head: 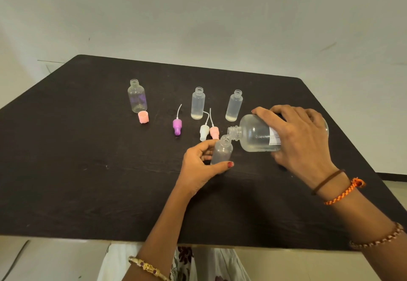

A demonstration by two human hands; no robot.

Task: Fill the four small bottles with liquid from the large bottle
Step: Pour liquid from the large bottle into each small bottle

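Dark wood-grain counter (88, 170) against plain pale wall (198, 16); light floor (392, 188) at right, evenly lit.

No legible text anywhere in the frame
The large bottle (255, 134), right of centre, carries a white label (274, 137) with fine dark print, too small and blurred to read; the right hand (301, 139) covers most of it
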